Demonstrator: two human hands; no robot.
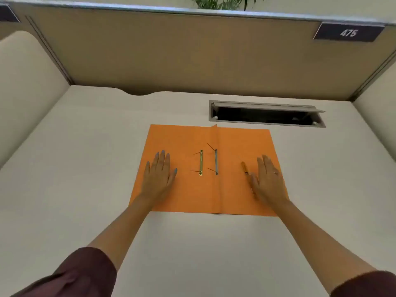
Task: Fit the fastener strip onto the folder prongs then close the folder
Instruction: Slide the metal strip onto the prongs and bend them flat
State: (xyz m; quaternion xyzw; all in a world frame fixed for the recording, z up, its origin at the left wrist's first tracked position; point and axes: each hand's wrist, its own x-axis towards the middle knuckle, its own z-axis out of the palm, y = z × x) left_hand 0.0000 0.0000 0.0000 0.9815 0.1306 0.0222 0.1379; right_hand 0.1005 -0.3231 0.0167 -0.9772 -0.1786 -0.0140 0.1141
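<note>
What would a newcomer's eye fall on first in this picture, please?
The bright orange folder lies open in the middle of the pale desk. The left hand and right hand rest flat on its two halves. Between the hands, beside the fold, sit a gold fastener strip and a grey one.

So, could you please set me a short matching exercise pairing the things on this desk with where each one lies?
Things:
1. left hand
2. right hand
3. gold fastener strip
4. cable hatch

Places:
A. in the desk beyond the folder
B. flat on the folder's right leaf
C. flat on the folder's left leaf
D. just left of the centre fold

Pairs: 1-C, 2-B, 3-D, 4-A
</note>
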